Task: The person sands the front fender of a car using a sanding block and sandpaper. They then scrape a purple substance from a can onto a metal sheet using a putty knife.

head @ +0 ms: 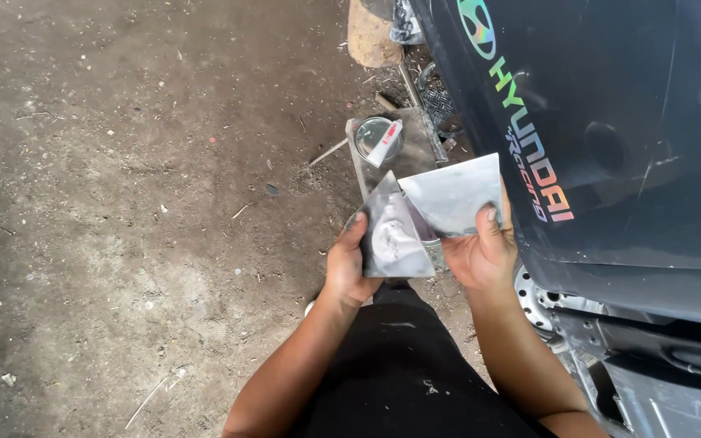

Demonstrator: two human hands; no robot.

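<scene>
Left hand (pixel 349 264) grips a grey putty-smeared triangular spreader (pixel 393 235); right hand (pixel 480 247) pinches a second grey metal spreader (pixel 456 193), the 2 blades touching, beside a dark car panel (pixel 634 122)

Position: your single camera sits on your head, above your forearms.
Direction: it faces steeply down at the dirt floor (pixel 123 203).
Distance: close, at arm's length.
Shared: no second view overlaps.
</scene>
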